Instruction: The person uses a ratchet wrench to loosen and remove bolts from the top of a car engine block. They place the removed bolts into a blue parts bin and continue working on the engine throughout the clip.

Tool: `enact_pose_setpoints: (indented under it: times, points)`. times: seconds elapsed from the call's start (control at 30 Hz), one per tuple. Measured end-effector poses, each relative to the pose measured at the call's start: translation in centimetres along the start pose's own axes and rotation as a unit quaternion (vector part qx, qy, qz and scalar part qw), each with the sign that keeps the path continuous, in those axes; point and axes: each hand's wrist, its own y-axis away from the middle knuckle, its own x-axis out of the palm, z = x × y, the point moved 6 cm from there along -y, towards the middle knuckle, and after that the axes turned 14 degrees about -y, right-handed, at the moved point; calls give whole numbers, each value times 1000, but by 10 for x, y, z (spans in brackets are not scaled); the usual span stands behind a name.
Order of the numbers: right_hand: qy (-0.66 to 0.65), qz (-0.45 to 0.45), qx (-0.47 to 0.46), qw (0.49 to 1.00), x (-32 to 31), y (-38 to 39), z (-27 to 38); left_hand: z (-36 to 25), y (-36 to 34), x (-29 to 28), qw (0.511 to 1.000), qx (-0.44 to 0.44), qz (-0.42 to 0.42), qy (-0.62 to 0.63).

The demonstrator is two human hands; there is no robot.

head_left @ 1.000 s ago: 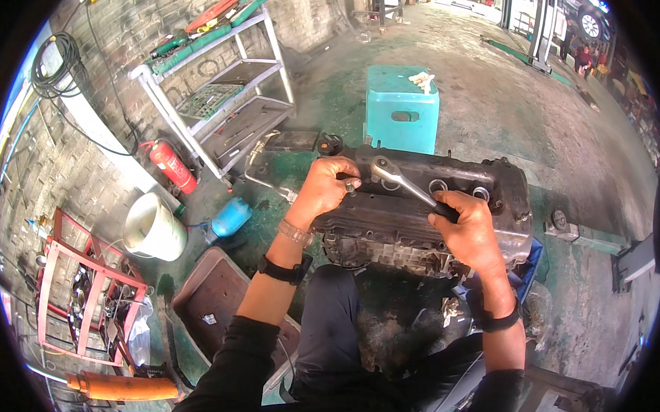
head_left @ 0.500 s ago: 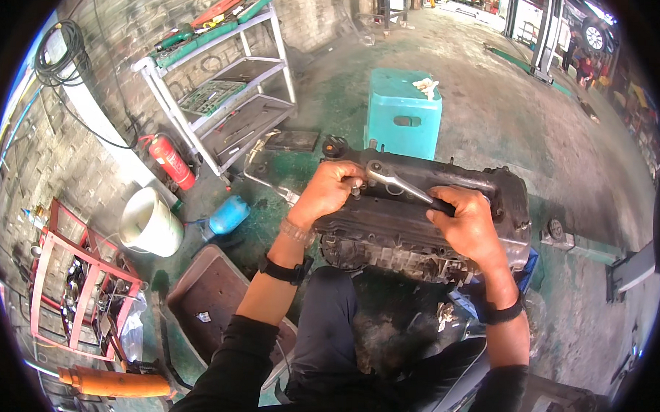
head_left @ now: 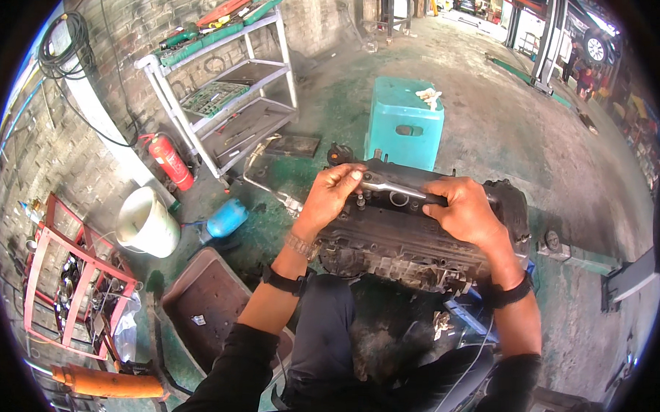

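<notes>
A dark engine (head_left: pixel 416 227) with a black top cover lies in front of my knees. My right hand (head_left: pixel 466 213) is wrapped round the dark handle of a metal ratchet wrench (head_left: pixel 397 187), held over the cover. At the wrench's head, my left hand (head_left: pixel 332 195) is closed, its thumb and fingers pinching there. Below the head, a small metal stud or fitting (head_left: pixel 361 201) shows on the cover. Whether a socket is on the wrench's underside I cannot tell. A round black cap (head_left: pixel 339 155) sits at the engine's far left corner.
Beyond the engine stands a turquoise stool (head_left: pixel 405 129) with a crumpled white cloth (head_left: pixel 429 98). To the left are a tool trolley (head_left: pixel 225 97), a fire extinguisher (head_left: pixel 170 161), a white bucket (head_left: pixel 149 223), a blue bottle (head_left: pixel 228 218), a brown tray (head_left: pixel 203 289) and a red rack (head_left: pixel 80 292).
The wrench has swung to lie more level, and its head now meets my left fingers, which earlier pinched just beside it. My right hand has shifted slightly with the handle.
</notes>
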Motion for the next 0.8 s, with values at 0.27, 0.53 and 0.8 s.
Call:
enact_pose_setpoints:
  times: [0.27,0.53,0.8]
  points:
    - [44,62,-10,997,-7,-34,-19,4,-1,2,998,28,-7,57]
    - [171,44,-124,977,7,-73,-25,12,-3,3,999,-7,7,41]
    - [187,26,-162,968,22,-89,-36,10,-7,7,998,14,17,52]
